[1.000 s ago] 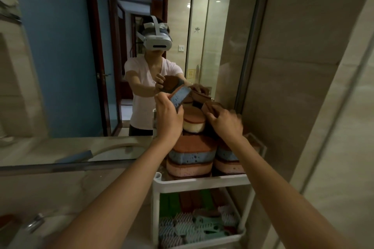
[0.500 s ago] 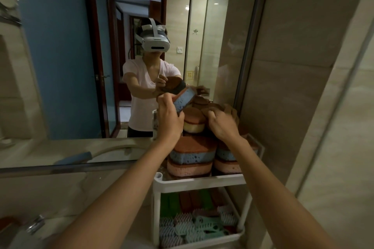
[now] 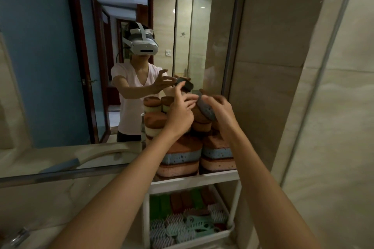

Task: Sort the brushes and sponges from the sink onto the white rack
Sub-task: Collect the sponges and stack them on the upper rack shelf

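Beside the mirror (image 3: 60,66), white rack (image 3: 194,180) carries stacked sponges (image 3: 180,155); right hand (image 3: 219,111) grips grey sponge (image 3: 205,108), left hand (image 3: 180,113) fingers spread, empty.

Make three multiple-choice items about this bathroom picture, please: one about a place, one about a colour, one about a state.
1. Where do the brushes lie?
A. on the lower shelf of the rack
B. on top of the sponge stacks
C. on the floor

2. What colour is the middle layer of the front left stack?
A. yellow
B. blue
C. black

3. What is the right hand doing?
A. hanging free at the side
B. pressing flat on the wall
C. holding a grey sponge tilted above the stacks

Answers: 1 A, the bristled brushes fill the bottom tray below the sponges. 2 B, a blue speckled band lies between a brown top and a pink layer. 3 C, its fingers curl around the sponge; the left hand is beside it with fingers spread.
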A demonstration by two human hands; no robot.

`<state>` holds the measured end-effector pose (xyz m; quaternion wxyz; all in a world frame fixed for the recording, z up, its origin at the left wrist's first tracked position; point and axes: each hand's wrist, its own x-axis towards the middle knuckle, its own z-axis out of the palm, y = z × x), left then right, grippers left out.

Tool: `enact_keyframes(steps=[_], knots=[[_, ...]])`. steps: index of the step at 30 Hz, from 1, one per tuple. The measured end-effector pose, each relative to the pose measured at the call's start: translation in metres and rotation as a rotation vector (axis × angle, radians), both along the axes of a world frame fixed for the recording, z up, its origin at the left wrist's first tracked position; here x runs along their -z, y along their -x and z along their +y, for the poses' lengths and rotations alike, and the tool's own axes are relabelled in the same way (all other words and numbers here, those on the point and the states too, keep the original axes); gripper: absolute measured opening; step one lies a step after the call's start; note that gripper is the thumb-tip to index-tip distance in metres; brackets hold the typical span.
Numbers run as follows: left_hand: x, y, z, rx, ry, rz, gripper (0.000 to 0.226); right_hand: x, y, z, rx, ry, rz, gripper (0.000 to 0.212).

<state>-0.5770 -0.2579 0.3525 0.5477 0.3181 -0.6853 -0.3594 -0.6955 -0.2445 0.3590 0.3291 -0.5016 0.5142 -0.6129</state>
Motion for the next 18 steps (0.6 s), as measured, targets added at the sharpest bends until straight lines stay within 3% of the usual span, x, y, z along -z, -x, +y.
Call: enact_keyframes(steps=[2,4,6,9,12,15,18], knots=[[-0.006,0.005,-0.003,0.096,-0.124,0.181,0.070,-0.002,0.010,0.001,0.034,-0.008,0.063,0.045],[-0.008,0.007,-0.009,0.059,-0.170,0.192,0.066,-0.004,0.023,-0.004,0.100,-0.001,0.094,0.047],[-0.005,0.007,-0.017,-0.123,-0.093,-0.043,0.059,-0.002,0.035,-0.009,0.161,0.021,0.145,0.043],[0.006,0.005,-0.026,-0.369,0.091,-0.601,0.045,0.007,0.045,-0.021,0.203,0.066,0.287,0.040],[0.017,0.008,-0.031,-0.360,0.062,-1.045,0.047,0.017,0.050,-0.037,0.244,0.038,0.507,0.044],[0.025,0.010,-0.033,-0.339,0.012,-1.247,0.049,0.024,0.051,-0.050,0.229,-0.062,0.634,0.045],[0.025,0.012,-0.033,-0.363,0.013,-1.290,0.049,0.032,0.049,-0.060,0.215,-0.124,0.710,0.042]])
